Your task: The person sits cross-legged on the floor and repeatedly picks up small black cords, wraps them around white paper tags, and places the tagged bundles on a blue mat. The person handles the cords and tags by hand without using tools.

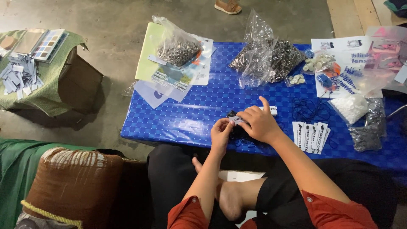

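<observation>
Both my hands meet over the near edge of a low table covered with a blue checked cloth (199, 106). My left hand (221, 132) pinches the left end of a small white printed tag (237, 120). My right hand (257, 123) lies over the tag and grips its right part, with a dark bundle of black cord (237, 132) under the fingers. A fanned stack of the same white tags (310, 135) lies to the right of my right hand. Loose black cords (311, 109) lie behind that stack.
Two clear bags of small metal rings (178, 48) (275, 57) sit at the back of the table, on and beside printed papers (169, 76). White beads (349, 107) and another bag of metal parts (371, 127) lie at the right. A brown cushion (74, 182) and a green-covered stool (38, 89) stand to the left.
</observation>
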